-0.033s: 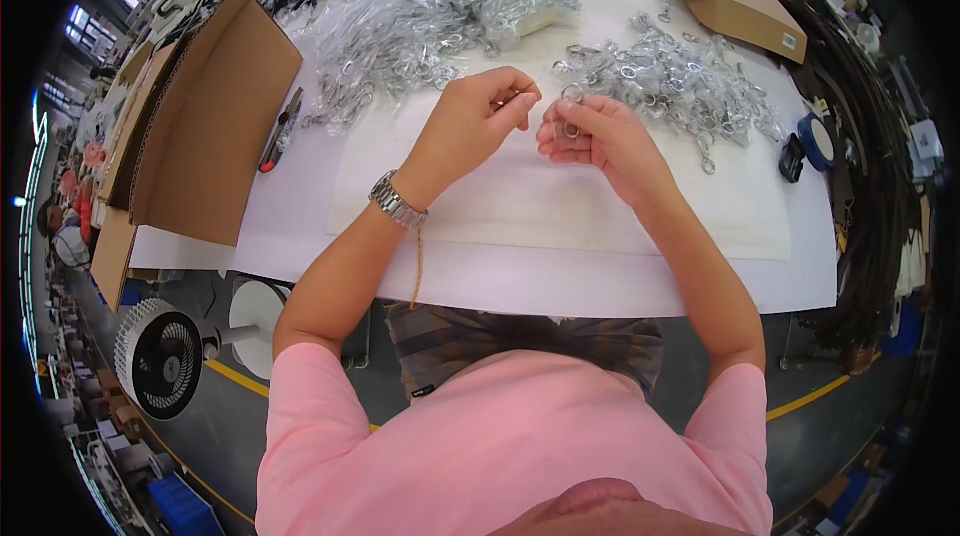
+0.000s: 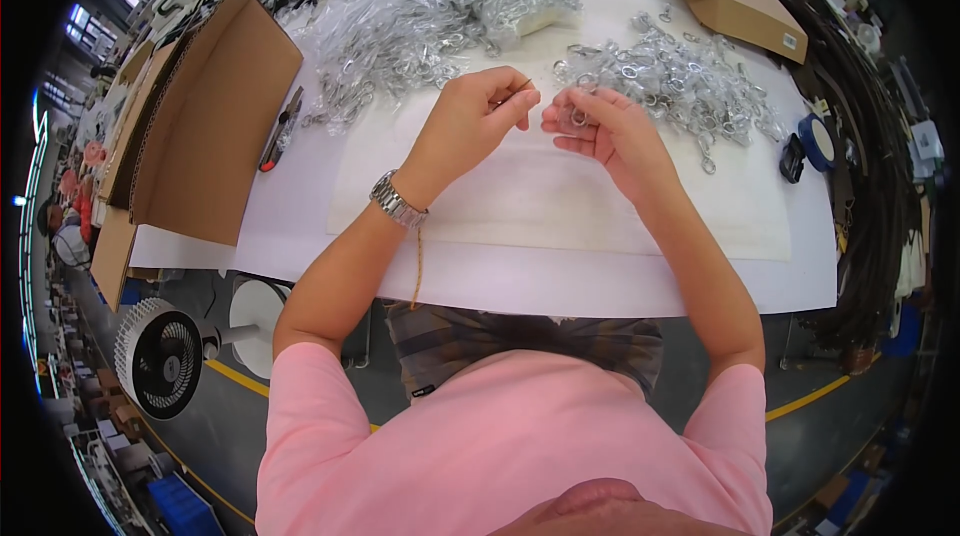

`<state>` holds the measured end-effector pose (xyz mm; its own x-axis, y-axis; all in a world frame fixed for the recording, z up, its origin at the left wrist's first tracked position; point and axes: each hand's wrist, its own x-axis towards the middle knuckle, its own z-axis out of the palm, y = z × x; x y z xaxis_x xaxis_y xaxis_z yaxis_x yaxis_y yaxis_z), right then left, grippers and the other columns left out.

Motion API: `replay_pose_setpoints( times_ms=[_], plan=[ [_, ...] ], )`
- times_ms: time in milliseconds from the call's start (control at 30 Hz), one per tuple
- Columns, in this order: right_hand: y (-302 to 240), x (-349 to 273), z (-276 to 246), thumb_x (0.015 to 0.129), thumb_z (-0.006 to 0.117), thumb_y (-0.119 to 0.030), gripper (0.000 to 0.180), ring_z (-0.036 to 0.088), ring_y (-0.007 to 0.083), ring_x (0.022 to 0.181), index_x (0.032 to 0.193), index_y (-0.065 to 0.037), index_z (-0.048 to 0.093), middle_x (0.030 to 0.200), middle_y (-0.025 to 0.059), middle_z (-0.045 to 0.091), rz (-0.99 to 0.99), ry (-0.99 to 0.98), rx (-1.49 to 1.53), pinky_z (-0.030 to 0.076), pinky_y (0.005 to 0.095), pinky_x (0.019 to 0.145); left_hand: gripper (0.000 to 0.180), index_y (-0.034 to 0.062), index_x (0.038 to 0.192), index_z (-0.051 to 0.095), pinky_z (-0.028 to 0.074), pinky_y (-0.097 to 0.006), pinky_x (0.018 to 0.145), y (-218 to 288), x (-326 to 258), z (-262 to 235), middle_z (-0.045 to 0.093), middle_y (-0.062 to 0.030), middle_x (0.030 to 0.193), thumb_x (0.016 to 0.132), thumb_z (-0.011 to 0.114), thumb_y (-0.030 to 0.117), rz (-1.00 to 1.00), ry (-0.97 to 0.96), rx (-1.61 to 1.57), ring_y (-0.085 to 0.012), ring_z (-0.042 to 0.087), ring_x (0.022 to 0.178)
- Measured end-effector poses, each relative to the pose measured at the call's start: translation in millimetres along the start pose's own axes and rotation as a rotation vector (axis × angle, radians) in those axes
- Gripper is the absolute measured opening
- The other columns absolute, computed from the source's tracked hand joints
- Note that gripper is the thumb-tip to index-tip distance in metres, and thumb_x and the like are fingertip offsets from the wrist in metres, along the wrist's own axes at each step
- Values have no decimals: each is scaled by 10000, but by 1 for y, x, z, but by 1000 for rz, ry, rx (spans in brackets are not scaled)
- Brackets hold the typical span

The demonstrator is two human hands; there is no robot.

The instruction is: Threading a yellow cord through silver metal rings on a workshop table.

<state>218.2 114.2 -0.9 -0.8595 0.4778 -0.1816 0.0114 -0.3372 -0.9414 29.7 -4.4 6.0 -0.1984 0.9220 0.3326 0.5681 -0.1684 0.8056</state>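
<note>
My left hand point(image 2: 478, 114) hovers above the white table with thumb and fingers pinched together. A thin dark sliver shows at its fingertips, too small to name. Close by on the right, my right hand point(image 2: 618, 131) holds a small metal ring point(image 2: 579, 117) in a clear plastic bag between thumb and fingers. The two hands are apart. Just beyond my right hand lies a loose pile of bagged metal rings point(image 2: 680, 81). Larger clear bags of metal rings point(image 2: 400, 41) are heaped behind my left hand.
An open cardboard box point(image 2: 215, 126) stands at the left, with a red-and-black utility knife point(image 2: 280, 131) beside it. Another carton point(image 2: 735, 1) sits at the far right. Blue tape point(image 2: 817, 142) and a black object point(image 2: 792, 159) lie near the right edge. A fan point(image 2: 160, 358) stands at lower left.
The bagged ring in my right hand has dropped from above the thumb to between thumb and fingers. Those fingers have shifted and spread a little. My left hand has hardly moved.
</note>
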Motion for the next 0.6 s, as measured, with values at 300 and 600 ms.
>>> replay_pose_setpoints(
  times_ms=[300, 600],
  plan=[
    [9, 6, 0, 1058, 587, -330, 364, 668, 159, 996, 1239, -28, 680, 1203, 83, 721, -92, -46, 167, 509, 323, 864, 250, 4, 1013, 686, 319, -195, 441, 21, -5, 13, 709, -11, 796, 1006, 681, 254, -339, -195, -571, -23, 444, 501],
    [7, 3, -3, 1083, 502, -294, 394, 694, 207, 980, 1272, 18, 649, 1178, 118, 726, -100, -6, 242, 550, 371, 892, 172, 7, 1059, 669, 289, -175, 432, 4, -5, 12, 719, -44, 884, 995, 674, 167, -389, -320, -697, -7, 422, 506]
  ],
)
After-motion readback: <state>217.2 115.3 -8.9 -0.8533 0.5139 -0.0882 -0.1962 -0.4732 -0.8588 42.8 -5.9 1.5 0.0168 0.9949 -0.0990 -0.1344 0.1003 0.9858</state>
